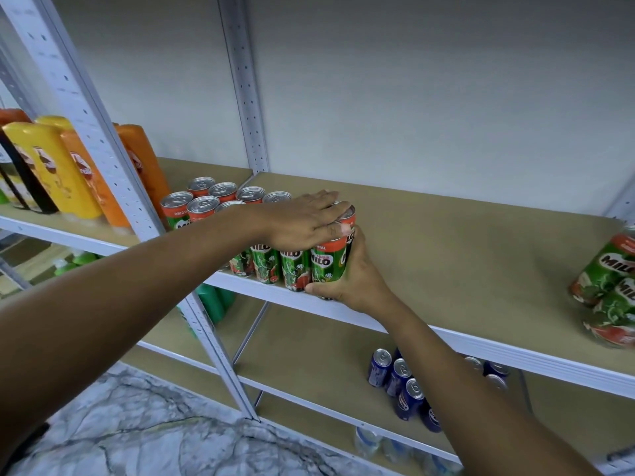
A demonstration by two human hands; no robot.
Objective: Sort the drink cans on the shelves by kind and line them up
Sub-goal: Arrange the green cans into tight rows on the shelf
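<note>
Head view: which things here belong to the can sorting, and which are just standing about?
Job:
- Milo cans in rows
- end Milo can, gripped by right hand, left hand flat on top
- loose Milo cans
- blue cans, lower shelf

Standing about:
- yellow and orange bottles
- green bottles

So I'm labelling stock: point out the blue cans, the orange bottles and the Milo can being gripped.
blue cans (398,376), head view, can side.
orange bottles (144,166), head view, bottle body.
Milo can (328,261), head view, green label.

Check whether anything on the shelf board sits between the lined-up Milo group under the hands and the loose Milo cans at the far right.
Nothing visible does. The shelf board is bare between the Milo group and the loose Milo cans at the right edge.
</note>
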